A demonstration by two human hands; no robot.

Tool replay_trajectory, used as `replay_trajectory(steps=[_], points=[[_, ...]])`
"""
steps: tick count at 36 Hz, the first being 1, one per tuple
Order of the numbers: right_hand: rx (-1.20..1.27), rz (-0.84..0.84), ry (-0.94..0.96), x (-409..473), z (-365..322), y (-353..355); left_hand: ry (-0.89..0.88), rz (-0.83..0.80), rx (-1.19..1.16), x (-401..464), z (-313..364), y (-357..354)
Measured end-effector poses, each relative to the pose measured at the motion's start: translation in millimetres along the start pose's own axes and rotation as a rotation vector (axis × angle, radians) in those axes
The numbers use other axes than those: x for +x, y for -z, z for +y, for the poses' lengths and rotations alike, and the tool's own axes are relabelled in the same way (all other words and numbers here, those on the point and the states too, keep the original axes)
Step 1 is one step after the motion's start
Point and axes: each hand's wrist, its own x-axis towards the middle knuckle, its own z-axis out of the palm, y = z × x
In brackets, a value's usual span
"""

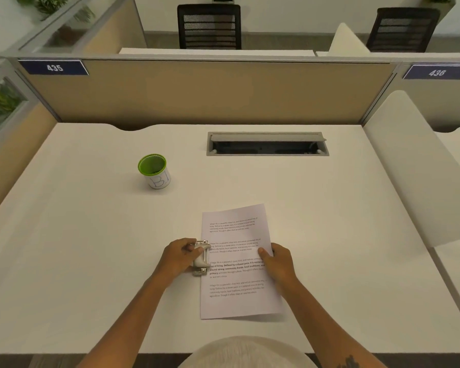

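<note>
A printed sheet of paper [237,282] lies on the white desk [91,248], a little right of centre near the front edge. A small metal hole punch [201,258] sits over the sheet's left edge. My left hand [179,257] grips the punch, fingers curled over its handle. My right hand [278,262] holds the sheet's right edge, with the thumb lying on top of the paper and the fingers at the margin.
A green-rimmed cup [153,171] with a handwritten label stands at the back left. A cable tray [267,143] with its lid open is set into the desk at the back. Beige partitions [197,91] close the back and sides; a white divider [414,166] stands at the right.
</note>
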Motion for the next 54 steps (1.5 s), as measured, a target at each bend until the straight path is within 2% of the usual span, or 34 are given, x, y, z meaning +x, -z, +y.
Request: replay_trajectory(steps=[4, 8, 12, 21, 33, 47, 54], points=[[-0.008, -0.007, -0.005, 1, -1, 0, -0.03, 0.042, 0.126, 4, 3, -1], [-0.005, -0.015, -0.007, -1, -3, 0, -0.157, 0.233, 0.342, 10, 6, -6], [0.009, -0.016, -0.015, -3, -4, -1, -0.129, 0.405, 0.513, 26, 10, -21], [-0.005, -0.013, -0.034, -5, -6, -1, -0.017, 0.423, 0.494, 38, 19, -50], [-0.082, 0.013, -0.045, -4, -10, -5, -0.086, 0.542, 0.603, 44, -1, -58], [-0.102, 0.03, -0.078, 5, -6, -7, -0.088, 0.591, 0.767, 61, -20, -60], [-0.109, 0.042, -0.078, 9, -3, -9, -0.09, 0.596, 0.765, 63, -22, -60]])
